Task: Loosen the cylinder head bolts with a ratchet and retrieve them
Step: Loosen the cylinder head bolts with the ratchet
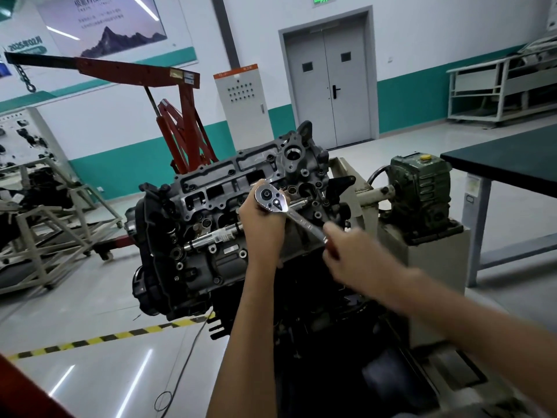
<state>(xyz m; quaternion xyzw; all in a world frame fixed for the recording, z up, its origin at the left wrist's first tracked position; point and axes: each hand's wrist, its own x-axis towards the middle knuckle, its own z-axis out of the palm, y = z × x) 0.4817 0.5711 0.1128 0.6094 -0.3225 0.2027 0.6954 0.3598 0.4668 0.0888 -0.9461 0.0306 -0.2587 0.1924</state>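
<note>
Left grip (262, 229) and right grip (357, 256) are bare, forearms (241, 327) too.

Left arm: my bare left forearm (238, 327) rises from the bottom edge of view, almost upright, with the wrist straight.
Left hand: my left hand (262, 227) is curled round just under the head of the ratchet (272, 202), with the back of the hand towards me.
Right arm: my bare right forearm (467, 321) comes in from the lower right, slanting up and left.
Right hand: my right hand (352, 254) is wrapped round the handle end of the ratchet. It is blurred, so I cannot make out single fingers.
Hands: they are apart, with the left one higher and further left.
</note>
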